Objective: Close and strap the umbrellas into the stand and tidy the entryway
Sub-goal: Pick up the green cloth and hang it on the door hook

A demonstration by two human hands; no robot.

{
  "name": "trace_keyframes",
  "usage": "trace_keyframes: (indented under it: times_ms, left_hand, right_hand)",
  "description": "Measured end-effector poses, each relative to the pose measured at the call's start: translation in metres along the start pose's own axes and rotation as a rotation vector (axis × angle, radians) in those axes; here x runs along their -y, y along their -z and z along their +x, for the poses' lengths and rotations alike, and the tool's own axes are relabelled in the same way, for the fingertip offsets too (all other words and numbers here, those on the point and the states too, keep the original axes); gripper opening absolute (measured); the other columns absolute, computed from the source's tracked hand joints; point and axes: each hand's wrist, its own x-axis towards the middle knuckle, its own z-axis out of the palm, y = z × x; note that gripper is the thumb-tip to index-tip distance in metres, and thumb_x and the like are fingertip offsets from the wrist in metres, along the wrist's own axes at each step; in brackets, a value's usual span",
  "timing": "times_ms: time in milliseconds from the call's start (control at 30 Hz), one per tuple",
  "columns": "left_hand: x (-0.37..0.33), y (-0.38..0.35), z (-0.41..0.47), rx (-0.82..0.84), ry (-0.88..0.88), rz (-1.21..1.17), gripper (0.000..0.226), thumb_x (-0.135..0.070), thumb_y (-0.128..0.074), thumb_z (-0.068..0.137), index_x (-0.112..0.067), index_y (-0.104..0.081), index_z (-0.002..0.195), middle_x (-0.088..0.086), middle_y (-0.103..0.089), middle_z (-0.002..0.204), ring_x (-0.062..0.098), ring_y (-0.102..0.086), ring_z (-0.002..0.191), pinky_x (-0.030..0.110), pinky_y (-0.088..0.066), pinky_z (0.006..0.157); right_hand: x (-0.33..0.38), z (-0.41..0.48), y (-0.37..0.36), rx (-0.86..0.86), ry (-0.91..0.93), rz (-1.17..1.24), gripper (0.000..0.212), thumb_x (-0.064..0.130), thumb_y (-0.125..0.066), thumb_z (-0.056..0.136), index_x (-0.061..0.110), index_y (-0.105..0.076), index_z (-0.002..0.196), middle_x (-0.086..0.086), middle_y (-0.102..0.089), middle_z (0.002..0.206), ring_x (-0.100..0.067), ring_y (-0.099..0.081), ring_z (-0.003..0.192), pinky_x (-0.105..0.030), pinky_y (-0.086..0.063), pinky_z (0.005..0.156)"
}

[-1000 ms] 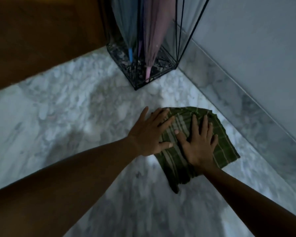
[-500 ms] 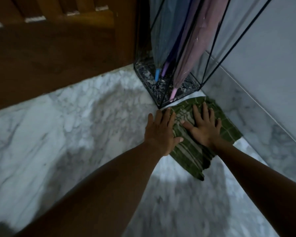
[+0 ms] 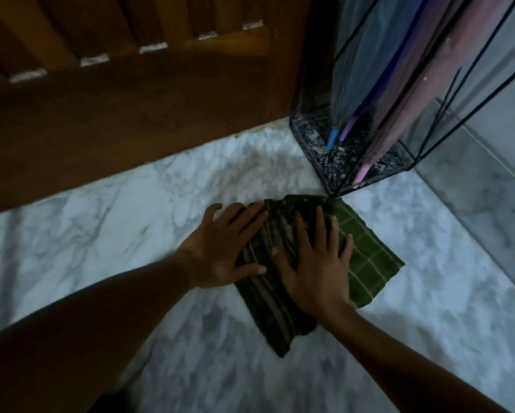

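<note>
A green checked cloth (image 3: 369, 260) lies bunched on the white marble floor (image 3: 107, 231), its far corner touching the umbrella stand. My left hand (image 3: 223, 248) presses flat on the cloth's left edge, fingers spread. My right hand (image 3: 316, 263) presses flat on the middle of the cloth, fingers apart. The black wire umbrella stand (image 3: 319, 162) stands in the corner at the upper right. It holds closed umbrellas: a blue one (image 3: 354, 84), a purple one (image 3: 347, 133) and a pink one (image 3: 405, 114), tips down on the speckled base.
A brown wooden door (image 3: 131, 99) runs along the far side of the floor. A grey wall with a marble skirting (image 3: 482, 180) borders the right side. Bare marble floor stretches to the left and toward me.
Both hands have slid the cloth over the floor, first toward the stand and then left in front of it. The camera has come closer to the door and the stand.
</note>
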Motion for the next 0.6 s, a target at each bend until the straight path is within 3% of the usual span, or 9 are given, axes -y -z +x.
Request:
trace_keyframes:
  times_ms: [133, 267, 433, 600]
  left_hand:
    - [0.034, -0.001, 0.000, -0.010, 0.094, 0.055, 0.098, -0.084, -0.015, 0.086, -0.020, 0.000, 0.160, 0.001, -0.005, 0.168, 0.032, -0.016, 0.150, 0.054, -0.004, 0.116]
    - [0.059, 0.003, 0.016, 0.024, 0.212, 0.023, 0.099, -0.084, -0.006, 0.082, -0.024, 0.008, 0.159, -0.001, 0.003, 0.168, 0.032, -0.001, 0.152, 0.057, 0.000, 0.118]
    - [0.093, 0.022, 0.036, 0.140, 0.313, -0.053, 0.096, -0.080, -0.024, 0.088, -0.027, 0.016, 0.157, -0.005, 0.014, 0.167, 0.034, 0.015, 0.152, 0.061, 0.006, 0.119]
    - [0.114, 0.025, 0.040, 0.156, 0.390, -0.073, 0.097, -0.082, -0.026, 0.086, -0.030, 0.014, 0.157, -0.006, 0.013, 0.167, 0.031, 0.007, 0.151, 0.060, 0.000, 0.117]
  right_hand:
    - [0.028, 0.032, 0.003, 0.069, 0.060, 0.033, 0.092, 0.085, -0.016, 0.084, 0.036, -0.002, 0.160, -0.003, 0.015, 0.168, -0.027, 0.015, 0.154, -0.056, 0.012, 0.120]
    - [0.041, 0.075, 0.000, 0.029, 0.067, 0.067, 0.097, 0.089, -0.025, 0.080, 0.038, -0.005, 0.160, -0.002, 0.011, 0.169, -0.027, 0.011, 0.155, -0.059, 0.007, 0.121]
    - [0.057, 0.131, 0.006, 0.106, 0.013, 0.089, 0.117, 0.098, -0.036, 0.065, 0.039, 0.001, 0.159, -0.001, 0.014, 0.168, -0.029, 0.012, 0.154, -0.061, 0.008, 0.119]
    - [0.077, 0.178, 0.018, 0.245, 0.041, 0.027, 0.128, 0.099, -0.046, 0.058, 0.041, 0.009, 0.158, 0.000, 0.024, 0.166, -0.031, 0.018, 0.153, -0.063, 0.009, 0.118]
